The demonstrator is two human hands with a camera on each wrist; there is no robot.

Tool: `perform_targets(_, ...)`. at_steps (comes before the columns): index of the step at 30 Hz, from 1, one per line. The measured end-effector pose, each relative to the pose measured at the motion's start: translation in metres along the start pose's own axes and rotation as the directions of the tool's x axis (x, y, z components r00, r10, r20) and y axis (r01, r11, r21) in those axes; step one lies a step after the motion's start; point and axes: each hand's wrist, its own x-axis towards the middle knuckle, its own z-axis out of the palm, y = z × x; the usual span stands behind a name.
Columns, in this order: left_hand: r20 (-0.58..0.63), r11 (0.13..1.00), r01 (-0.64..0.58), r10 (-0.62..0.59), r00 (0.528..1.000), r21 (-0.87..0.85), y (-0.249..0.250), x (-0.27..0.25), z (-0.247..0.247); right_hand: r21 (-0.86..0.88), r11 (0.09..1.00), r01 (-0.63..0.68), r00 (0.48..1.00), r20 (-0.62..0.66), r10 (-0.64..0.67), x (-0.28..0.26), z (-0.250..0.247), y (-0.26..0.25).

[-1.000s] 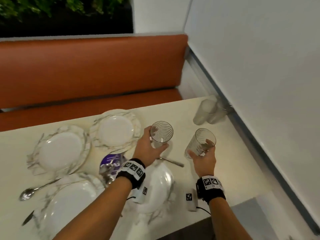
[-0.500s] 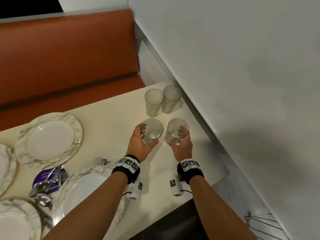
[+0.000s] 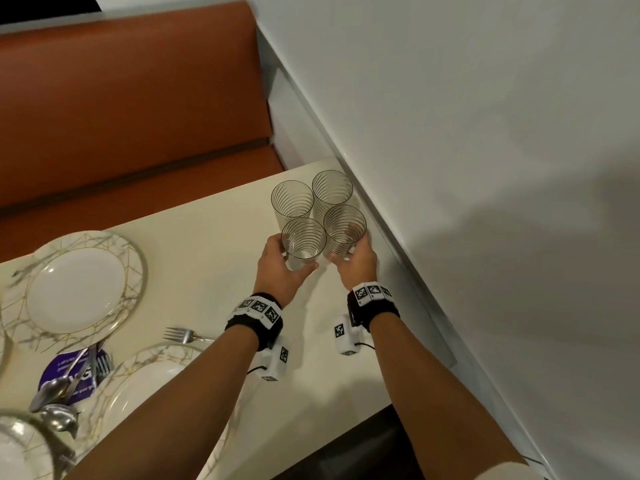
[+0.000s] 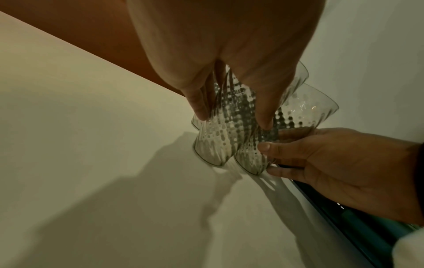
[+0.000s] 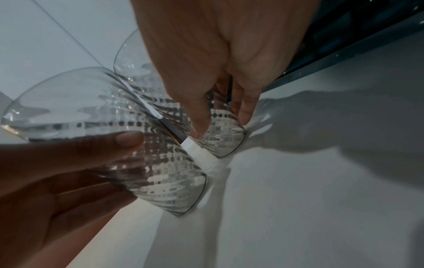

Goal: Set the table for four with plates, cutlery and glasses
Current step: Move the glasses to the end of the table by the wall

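Note:
Four clear ribbed glasses cluster at the table's far right corner by the wall. My left hand [image 3: 287, 261] grips the near-left glass [image 3: 304, 242] low on its side, thumb and fingers curled round it [image 4: 220, 141]. My right hand [image 3: 356, 261] grips the near-right glass [image 3: 344, 228] the same way [image 5: 220, 137]. Both held glasses stand close against the two free glasses [image 3: 292, 199] [image 3: 331, 190] behind them. I cannot tell whether their bases touch the table. Marbled plates [image 3: 78, 289] [image 3: 152, 386] lie to the left.
A fork [image 3: 185, 336] lies between the plates and my left wrist. Spoons and other cutlery are piled on a purple packet [image 3: 69, 375]. The white wall [image 3: 450, 168] runs along the table's right edge. An orange bench [image 3: 138, 116] sits behind the table.
Both hands have carried their glasses forward and to the right, up against the two glasses standing at the corner. The view has swung right with them.

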Motion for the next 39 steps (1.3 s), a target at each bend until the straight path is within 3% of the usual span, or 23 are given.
perform_targets(11,-0.017,1.000,0.010,-0.009,1.000,0.030,0.002,0.009,0.006,-0.038,0.999,-0.012,1.000,0.007,0.012,0.012,0.002,-0.002)
perform_targets(16,0.055,0.998,0.033,-0.036,0.998,0.062,-0.002,0.005,-0.001,-0.109,0.993,-0.040,0.999,0.029,0.043,0.006,-0.002,-0.003)
perform_targets(20,0.092,0.988,0.087,-0.100,0.991,0.131,-0.012,-0.011,-0.018,-0.205,0.974,-0.094,0.995,-0.049,0.086,-0.010,0.002,0.011)
perform_targets(26,0.041,0.987,0.062,-0.069,0.997,0.146,-0.045,-0.055,-0.070,-0.203,0.978,-0.038,0.995,-0.096,0.019,-0.071,0.026,0.021)
perform_targets(35,-0.095,0.996,0.053,-0.045,0.994,0.078,-0.110,-0.138,-0.173,-0.196,0.974,0.112,0.986,0.140,-0.085,-0.186,0.099,-0.002)
perform_targets(39,-0.086,0.994,0.061,-0.053,0.995,0.095,-0.147,-0.174,-0.221,-0.235,0.965,0.119,0.973,0.219,-0.066,-0.236,0.132,-0.008)
